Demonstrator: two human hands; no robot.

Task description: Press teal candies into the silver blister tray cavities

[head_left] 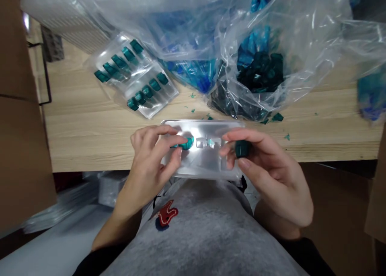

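A clear plastic tray with moulded hollows lies at the table's front edge, close to my body. My left hand is over its left part, thumb and fingertips closed about a small teal plastic piece in a hollow. Between the thumb and fingers of my right hand is a dark green, cup-like plastic piece, held above the tray's right end. Just right of the middle, a hollow shows a small light-teal bit.
Up left, another clear tray carries two rows of teal pieces. An open clear bag of dark green pieces stands at the back right, beside a bag with blue contents. Scraps dot the wooden table. Cardboard stands left.
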